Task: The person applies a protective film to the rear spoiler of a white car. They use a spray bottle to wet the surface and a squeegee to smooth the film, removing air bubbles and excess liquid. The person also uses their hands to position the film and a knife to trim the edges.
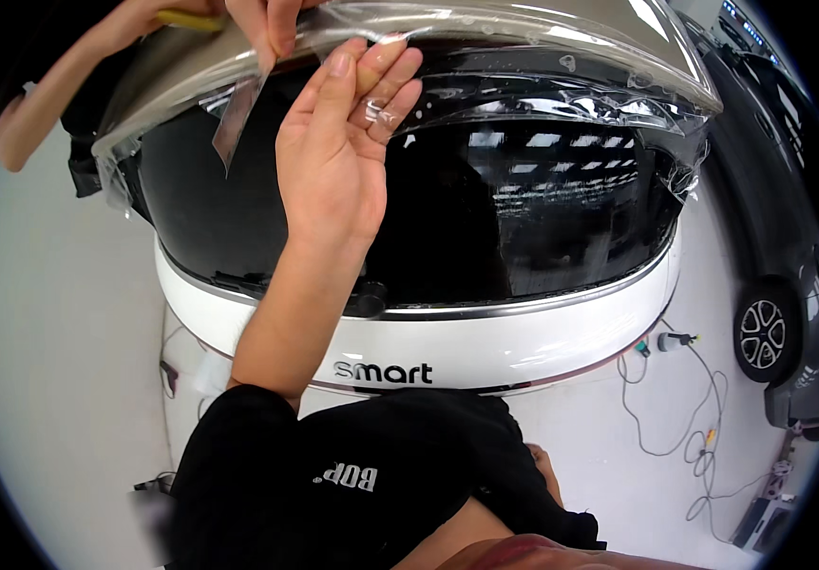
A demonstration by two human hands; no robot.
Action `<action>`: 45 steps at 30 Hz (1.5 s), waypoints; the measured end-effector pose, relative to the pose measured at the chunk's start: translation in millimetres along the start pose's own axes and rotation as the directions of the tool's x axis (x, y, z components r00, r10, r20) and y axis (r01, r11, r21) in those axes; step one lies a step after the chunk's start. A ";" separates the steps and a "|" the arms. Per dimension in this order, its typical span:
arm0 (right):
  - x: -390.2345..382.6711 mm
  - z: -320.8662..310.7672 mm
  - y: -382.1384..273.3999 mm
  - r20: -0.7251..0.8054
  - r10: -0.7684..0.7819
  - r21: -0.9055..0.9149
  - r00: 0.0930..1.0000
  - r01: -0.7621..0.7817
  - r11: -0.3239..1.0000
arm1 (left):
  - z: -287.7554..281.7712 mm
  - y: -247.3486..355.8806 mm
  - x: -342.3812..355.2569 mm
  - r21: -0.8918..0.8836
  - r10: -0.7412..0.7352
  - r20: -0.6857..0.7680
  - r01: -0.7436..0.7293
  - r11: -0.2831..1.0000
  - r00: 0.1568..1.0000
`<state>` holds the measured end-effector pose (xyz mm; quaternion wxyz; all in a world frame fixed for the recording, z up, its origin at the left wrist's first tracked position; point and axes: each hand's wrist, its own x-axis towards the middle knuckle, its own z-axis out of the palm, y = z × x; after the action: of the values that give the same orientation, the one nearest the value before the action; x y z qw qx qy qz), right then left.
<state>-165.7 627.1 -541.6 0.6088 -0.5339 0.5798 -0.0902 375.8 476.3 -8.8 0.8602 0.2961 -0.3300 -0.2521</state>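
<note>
Bright, apparently lit from overhead; shows white reflections (pixel 566 171) in the black window (pixel 457 233). Glints off the clear film (pixel 561 103). Bends toward the fisheye rim, goes black at corners. Reads mostly sharp, smears at lower left.

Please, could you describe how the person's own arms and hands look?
The left hand wears no glove, and its wrist no watch. The forearm is bare below the short black sleeve of a T-shirt with white chest lettering. The right hand cannot be made out.
</note>
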 end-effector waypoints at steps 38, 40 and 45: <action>-24.1 80.6 -773.9 0.429 -0.630 -0.703 -0.648 0.198 -0.683 | -17.2 7.0 17.2 -0.015 -0.010 0.004 0.010 1.000 1.000; -27.2 80.5 -775.1 0.452 -0.628 -0.675 -0.633 0.217 -0.705 | -23.9 7.1 15.8 0.039 -0.044 0.009 0.044 0.998 0.999; -31.0 81.1 -771.0 0.501 -0.692 -0.620 -0.521 0.342 -0.706 | -22.9 8.1 14.9 0.023 -0.039 0.039 0.038 0.999 0.998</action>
<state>282.4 375.1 39.5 -0.2256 -0.8631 -0.0971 -0.4413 404.0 480.4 -11.0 0.8451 0.3069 -0.3442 -0.2705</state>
